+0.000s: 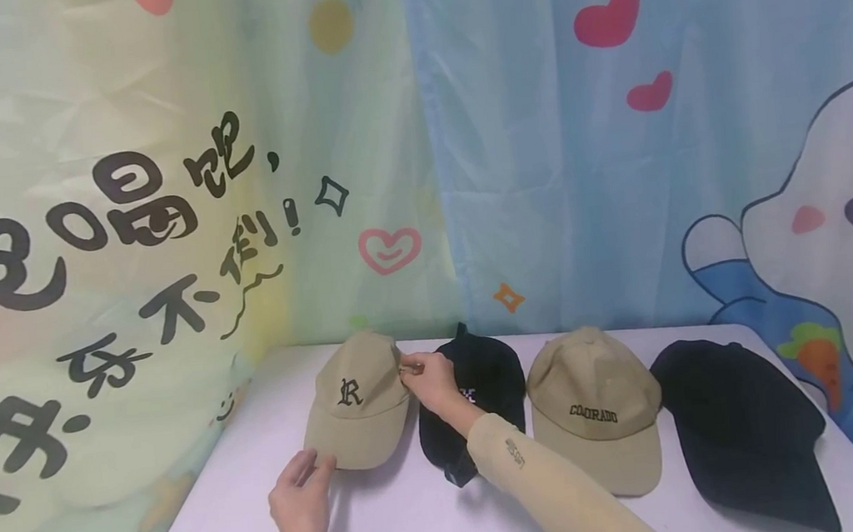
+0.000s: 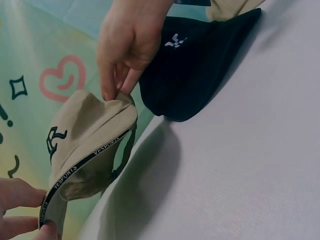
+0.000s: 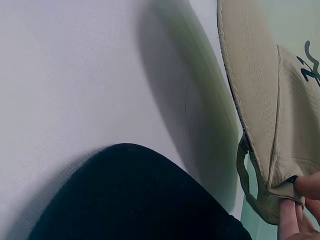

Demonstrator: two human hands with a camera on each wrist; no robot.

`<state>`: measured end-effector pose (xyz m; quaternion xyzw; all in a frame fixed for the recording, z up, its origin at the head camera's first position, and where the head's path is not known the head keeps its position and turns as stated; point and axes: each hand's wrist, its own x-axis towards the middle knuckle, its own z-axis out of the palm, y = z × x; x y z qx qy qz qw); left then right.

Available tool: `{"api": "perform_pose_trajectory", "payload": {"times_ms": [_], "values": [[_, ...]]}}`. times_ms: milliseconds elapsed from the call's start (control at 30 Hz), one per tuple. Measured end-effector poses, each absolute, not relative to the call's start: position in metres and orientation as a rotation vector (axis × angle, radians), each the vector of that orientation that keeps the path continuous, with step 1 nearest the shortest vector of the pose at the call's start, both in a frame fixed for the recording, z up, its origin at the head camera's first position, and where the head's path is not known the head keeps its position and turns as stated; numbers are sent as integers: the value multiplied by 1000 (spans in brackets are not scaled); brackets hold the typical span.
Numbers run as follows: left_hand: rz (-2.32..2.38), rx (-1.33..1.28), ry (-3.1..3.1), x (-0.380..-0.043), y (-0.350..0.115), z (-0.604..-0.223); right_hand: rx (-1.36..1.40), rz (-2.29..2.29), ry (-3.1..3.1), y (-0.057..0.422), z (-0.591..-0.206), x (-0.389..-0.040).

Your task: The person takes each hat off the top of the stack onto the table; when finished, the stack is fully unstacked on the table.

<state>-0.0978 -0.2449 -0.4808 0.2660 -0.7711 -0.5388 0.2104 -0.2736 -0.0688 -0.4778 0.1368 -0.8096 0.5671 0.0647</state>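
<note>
A beige baseball cap [image 1: 365, 396] with a dark letter R on its front is held between both hands at the left of the row. My left hand [image 1: 302, 495] pinches the edge of its brim at the lower left. With thumb and fingers, my right hand [image 1: 431, 378] pinches the cap's side near the back, its forearm passing over a black cap [image 1: 491, 369] with a small white mark. In the left wrist view the beige cap [image 2: 90, 130] is tilted, showing a lettered inner band and the back strap. The right wrist view shows that strap hanging beside the fingers [image 3: 287, 220].
To the right on the white table [image 1: 228, 515] lie a beige cap [image 1: 595, 395] reading COLORADO and a plain black cap [image 1: 747, 424], close beside each other. A printed curtain [image 1: 508, 151] hangs behind the table and along its left side.
</note>
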Motion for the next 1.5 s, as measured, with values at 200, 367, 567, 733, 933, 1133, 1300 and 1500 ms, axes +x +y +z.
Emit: {"api": "perform_pose_trajectory", "payload": {"times_ms": [200,367,567,733,933,1133,1300,1500], "values": [[-1494,745,-2161,-97,-244,-483,425,1712,-2444,-68,-479,-272],[-1468,733,-2169,-98,-244,-485,437,1703,-2441,-67,-480,-272],[-1459,730,-2179,-97,-243,-485,445,1684,-2433,-67,-483,-273],[-1460,731,-2187,-97,-244,-488,439,1661,-2446,-68,-486,-275],[-1449,718,-2192,-99,-244,-489,424,1643,-2435,-67,-489,-277],[-1419,713,-2196,-100,-243,-490,432,1640,-2447,-68,-490,-278],[-1429,706,-2196,-100,-243,-490,433,1645,-2464,-69,-490,-278],[-1443,712,-2188,-99,-243,-492,439,1647,-2475,-69,-492,-279]]}}
